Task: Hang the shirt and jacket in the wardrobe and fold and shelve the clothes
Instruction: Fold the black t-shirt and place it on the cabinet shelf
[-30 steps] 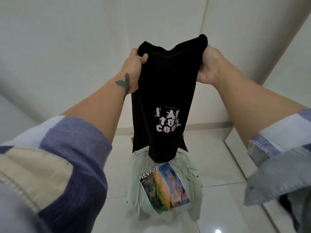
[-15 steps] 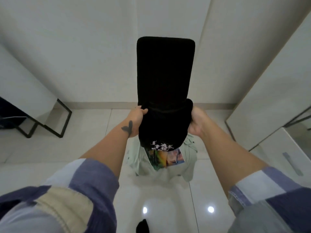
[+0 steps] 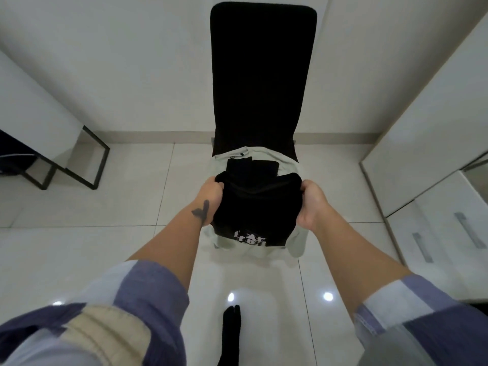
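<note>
Sleeves in patchwork blue and cream frame the bottom corners, and between them a dark scrap of cloth lies on the floor tiles. Further out, the left hand and right hand are each closed on a side edge of the black T-shirt. A second ago it hung full length at chest height; now it has been doubled over and lowered onto the pale green shirt spread over the chair seat, white print toward the seat's near edge. Judging by that, this fold is nearly done and the shirt still needs shelving. Behind rises the black chair back; white drawers stand at the right.
</note>
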{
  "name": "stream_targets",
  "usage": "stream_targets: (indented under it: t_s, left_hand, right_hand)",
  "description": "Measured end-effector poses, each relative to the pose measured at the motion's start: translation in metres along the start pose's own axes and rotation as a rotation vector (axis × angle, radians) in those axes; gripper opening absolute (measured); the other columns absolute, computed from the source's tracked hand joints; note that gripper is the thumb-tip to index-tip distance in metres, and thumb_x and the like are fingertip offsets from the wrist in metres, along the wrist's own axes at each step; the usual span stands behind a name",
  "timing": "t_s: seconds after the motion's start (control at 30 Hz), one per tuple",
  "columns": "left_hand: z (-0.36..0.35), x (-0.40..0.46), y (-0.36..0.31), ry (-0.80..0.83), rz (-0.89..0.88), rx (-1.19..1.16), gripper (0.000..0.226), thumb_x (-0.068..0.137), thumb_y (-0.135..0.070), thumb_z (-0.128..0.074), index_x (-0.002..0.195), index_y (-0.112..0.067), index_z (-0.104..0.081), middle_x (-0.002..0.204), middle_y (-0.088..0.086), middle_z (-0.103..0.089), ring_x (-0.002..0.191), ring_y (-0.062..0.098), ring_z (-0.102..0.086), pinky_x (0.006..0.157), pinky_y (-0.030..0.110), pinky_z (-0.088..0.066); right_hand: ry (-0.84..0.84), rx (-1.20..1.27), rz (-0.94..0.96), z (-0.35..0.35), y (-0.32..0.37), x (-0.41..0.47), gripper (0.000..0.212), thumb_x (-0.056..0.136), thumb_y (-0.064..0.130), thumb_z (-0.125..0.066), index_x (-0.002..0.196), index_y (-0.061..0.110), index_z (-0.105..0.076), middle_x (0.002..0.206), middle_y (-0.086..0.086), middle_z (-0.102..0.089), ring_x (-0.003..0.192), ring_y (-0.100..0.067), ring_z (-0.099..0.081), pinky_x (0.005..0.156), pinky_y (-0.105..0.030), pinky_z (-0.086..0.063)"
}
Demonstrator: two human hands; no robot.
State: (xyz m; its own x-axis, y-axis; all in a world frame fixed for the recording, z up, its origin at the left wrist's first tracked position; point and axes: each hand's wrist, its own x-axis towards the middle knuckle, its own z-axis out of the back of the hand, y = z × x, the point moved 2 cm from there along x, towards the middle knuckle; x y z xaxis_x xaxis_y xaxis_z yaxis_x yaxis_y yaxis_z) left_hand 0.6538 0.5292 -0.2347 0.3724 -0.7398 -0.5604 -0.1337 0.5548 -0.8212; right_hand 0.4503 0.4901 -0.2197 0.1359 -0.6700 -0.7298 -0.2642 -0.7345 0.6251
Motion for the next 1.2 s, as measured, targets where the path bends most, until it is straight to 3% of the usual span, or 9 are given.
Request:
stream_targets:
  t_s: [0.23,0.33,0.53,0.7,0.83,0.9,0.97,1.1,1.2]
  left_hand:
    - [-0.018,0.117,-0.014,-0.042,-0.128,0.055,0.050,0.095,-0.047,-0.041,0.123,-0.007,-0.048,0.113,0.011,-0.062,0.099,0.023,-0.062,0.092,0.040,-0.051]
    - [-0.034,0.182,-0.012,-0.067,-0.160,0.085,0.040,0.098,-0.042,-0.041,0.122,-0.009,-0.045,0.110,0.004,-0.056,0.101,0.019,-0.056,0.090,0.033,-0.046]
    - [-0.064,0.289,0.020,-0.069,-0.140,0.010,0.035,0.094,-0.025,-0.057,0.127,-0.016,-0.048,0.120,0.005,-0.062,0.107,0.021,-0.062,0.098,0.040,-0.050]
    - [-0.069,0.335,0.041,-0.227,-0.275,0.170,0.027,0.097,-0.013,-0.051,0.123,-0.009,-0.057,0.121,0.002,-0.063,0.110,0.013,-0.057,0.093,0.022,-0.042]
    - [-0.068,0.351,0.055,-0.321,-0.303,0.314,0.024,0.096,-0.017,-0.051,0.117,-0.011,-0.061,0.109,0.000,-0.063,0.104,0.016,-0.059,0.090,0.023,-0.042]
    - [-0.070,0.354,0.059,-0.358,-0.312,0.439,0.031,0.098,-0.025,-0.047,0.124,-0.011,-0.057,0.116,0.011,-0.059,0.112,0.028,-0.054,0.098,0.035,-0.041]
    - [-0.075,0.352,0.057,-0.379,-0.256,0.534,0.038,0.100,-0.030,-0.040,0.132,-0.011,-0.048,0.123,0.018,-0.052,0.118,0.033,-0.047,0.099,0.038,-0.035]
    - [-0.079,0.348,0.052,-0.334,-0.232,0.467,0.034,0.102,-0.029,-0.035,0.129,-0.012,-0.046,0.120,0.014,-0.059,0.114,0.033,-0.053,0.092,0.037,-0.040]
    - [-0.080,0.344,0.049,-0.303,-0.230,0.360,0.029,0.102,-0.029,-0.035,0.122,-0.012,-0.047,0.107,0.006,-0.061,0.097,0.024,-0.057,0.083,0.031,-0.040]
  right_hand:
    - [-0.064,-0.051,0.075,-0.020,0.028,0.123,0.035,0.098,0.023,-0.045,0.125,0.005,-0.057,0.118,-0.015,-0.065,0.105,-0.029,-0.064,0.091,-0.038,-0.053]
    - [-0.121,-0.080,0.122,-0.022,0.038,0.196,0.034,0.099,0.025,-0.046,0.126,0.008,-0.056,0.119,-0.014,-0.065,0.106,-0.029,-0.064,0.095,-0.041,-0.052]
    - [-0.198,-0.165,0.228,-0.010,0.036,0.322,0.020,0.098,0.023,-0.048,0.113,0.014,-0.059,0.113,-0.012,-0.066,0.101,-0.029,-0.066,0.091,-0.045,-0.053]
    - [-0.323,-0.323,0.262,-0.002,0.029,0.373,0.034,0.099,0.023,-0.045,0.132,0.015,-0.042,0.124,-0.012,-0.056,0.108,-0.029,-0.059,0.096,-0.046,-0.050]
    - [-0.370,-0.608,0.392,-0.006,0.023,0.380,0.035,0.100,0.015,-0.041,0.134,0.014,-0.035,0.123,-0.009,-0.050,0.108,-0.023,-0.052,0.095,-0.034,-0.044]
    - [-0.434,-0.914,0.497,-0.013,0.024,0.378,0.036,0.094,0.008,-0.043,0.129,0.016,-0.038,0.120,-0.011,-0.049,0.112,-0.027,-0.048,0.092,-0.034,-0.039]
    - [-0.511,-1.321,0.635,-0.023,0.027,0.373,0.045,0.086,0.009,-0.048,0.130,0.021,-0.044,0.131,-0.009,-0.044,0.125,-0.029,-0.037,0.103,-0.039,-0.029]
    - [-0.193,-1.696,0.848,-0.052,0.025,0.373,0.041,0.093,0.031,-0.044,0.134,0.028,-0.047,0.139,0.004,-0.043,0.137,-0.015,-0.030,0.117,-0.050,0.008]
    - [0.030,-1.785,0.760,-0.069,0.017,0.383,0.052,0.098,0.048,-0.032,0.145,0.027,-0.030,0.144,0.003,-0.042,0.136,-0.018,-0.034,0.117,-0.052,-0.003]
